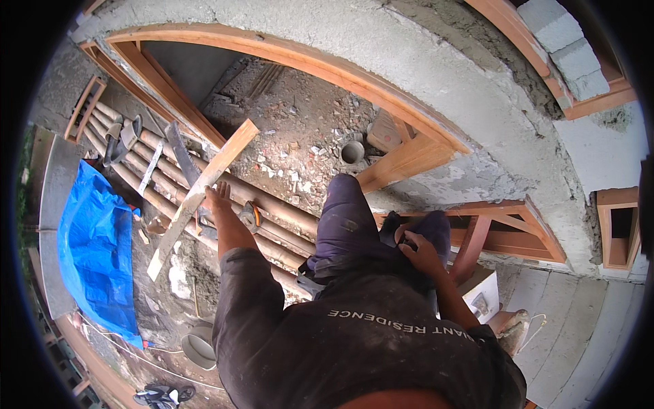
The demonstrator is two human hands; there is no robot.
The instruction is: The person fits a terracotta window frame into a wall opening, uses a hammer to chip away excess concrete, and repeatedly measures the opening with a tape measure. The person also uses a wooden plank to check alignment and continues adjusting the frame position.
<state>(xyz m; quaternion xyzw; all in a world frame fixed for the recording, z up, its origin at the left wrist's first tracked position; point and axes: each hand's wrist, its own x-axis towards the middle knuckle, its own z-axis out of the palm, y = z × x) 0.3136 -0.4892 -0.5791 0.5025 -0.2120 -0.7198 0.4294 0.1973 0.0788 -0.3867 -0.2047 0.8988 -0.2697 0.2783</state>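
Note:
My left hand (218,196) grips a long, pale wooden plank (176,232), slanted over several round wooden poles (279,245). Beside it a long dark metal piece (182,151) rests on the poles, along with a pale metal bar (151,165) and an orange-and-black tool (249,217). My right hand (415,249) is curled round a small dark object (402,238) by my right leg, too hidden to name.
Timber frames (421,153) sit in rough cement walls (470,48), pale blocks (562,48) at upper right. Rubble (279,116) and a round container (352,152) lie below. A blue tarp (92,252) and a bucket (199,347) are left, a boarded surface (572,327) right.

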